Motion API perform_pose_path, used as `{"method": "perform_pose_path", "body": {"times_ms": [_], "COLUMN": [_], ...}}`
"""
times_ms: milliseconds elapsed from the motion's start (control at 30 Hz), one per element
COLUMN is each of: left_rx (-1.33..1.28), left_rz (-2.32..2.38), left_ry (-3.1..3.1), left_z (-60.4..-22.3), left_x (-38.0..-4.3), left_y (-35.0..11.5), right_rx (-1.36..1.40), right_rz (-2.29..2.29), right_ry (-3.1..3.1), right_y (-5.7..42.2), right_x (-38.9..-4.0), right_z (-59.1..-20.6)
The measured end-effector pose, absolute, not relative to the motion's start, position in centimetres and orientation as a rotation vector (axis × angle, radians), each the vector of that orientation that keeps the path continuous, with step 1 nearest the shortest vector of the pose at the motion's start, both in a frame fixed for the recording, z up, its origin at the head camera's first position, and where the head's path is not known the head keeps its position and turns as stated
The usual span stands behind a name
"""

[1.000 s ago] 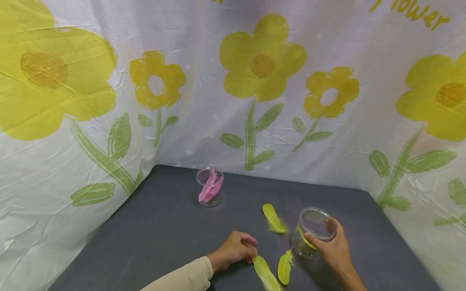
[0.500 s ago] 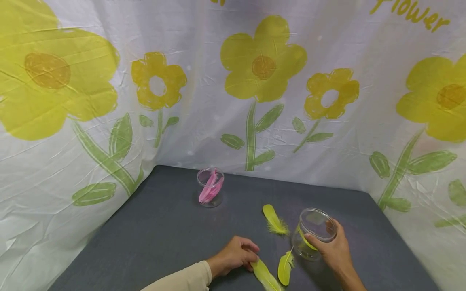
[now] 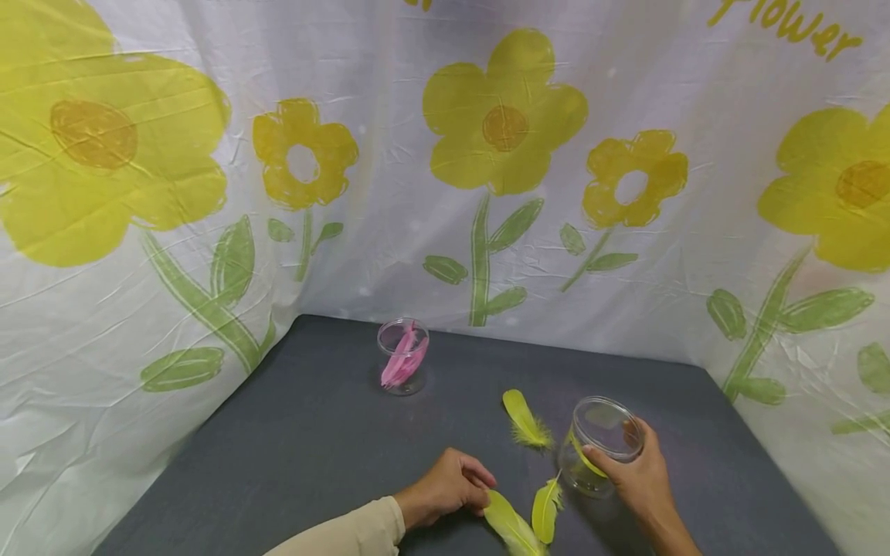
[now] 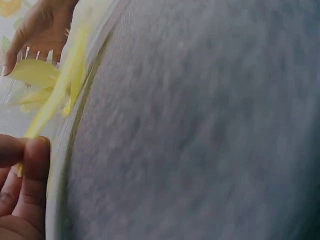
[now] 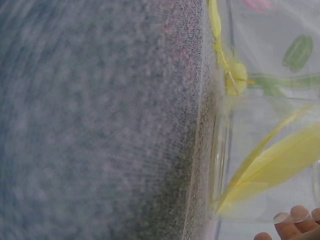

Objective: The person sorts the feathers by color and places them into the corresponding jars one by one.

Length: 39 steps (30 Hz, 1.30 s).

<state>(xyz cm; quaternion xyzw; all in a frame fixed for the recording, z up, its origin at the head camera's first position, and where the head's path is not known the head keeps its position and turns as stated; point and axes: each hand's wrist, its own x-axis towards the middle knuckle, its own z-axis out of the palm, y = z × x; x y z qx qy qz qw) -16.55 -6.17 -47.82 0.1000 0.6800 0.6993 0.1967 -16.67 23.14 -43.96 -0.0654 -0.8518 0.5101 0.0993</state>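
Note:
My left hand (image 3: 448, 486), in a cream sleeve, pinches the tip of a yellow feather (image 3: 511, 525) between thumb and finger. The left wrist view shows this pinch up close, with the feather (image 4: 61, 90) slanting up from the fingertips. On the right, my right hand (image 3: 643, 475) grips a clear round jar (image 3: 582, 480) that stands upright without a lid. Yellow feathers (image 5: 280, 172) lean inside that jar in the right wrist view. Between the hands lies a curled yellow feather (image 3: 545, 511), its quill pointing at the jar. Another yellow feather (image 3: 523, 418) lies farther back.
A second clear jar (image 3: 419, 380) with pink feathers (image 3: 402, 363) inside stands near the back of the dark grey table (image 3: 313, 425). A white cloth (image 3: 375, 201) printed with yellow flowers hangs behind and along both sides.
My left hand has shifted slightly, and the pinched feather has moved a little to the right, close to the curled one. The right hand and its jar stay in place.

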Motion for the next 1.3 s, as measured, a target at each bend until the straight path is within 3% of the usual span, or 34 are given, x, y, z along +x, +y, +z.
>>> {"method": "perform_pose_path", "body": {"times_ms": [700,1300], "left_rx": [0.409,0.396], "left_rz": [2.107,2.129], "left_ry": [2.017,2.038], "left_z": [-40.5,-36.3], "left_x": [-19.8,-22.6], "left_y": [-6.4,-2.6], "right_rx": [-0.165,-0.163], "right_rz": [1.499,1.448], "right_ry": [-2.482,-2.522], "right_y": [23.1,23.3], "right_x": [-16.8,-16.8], "right_z": [-44.1,-44.1]}}
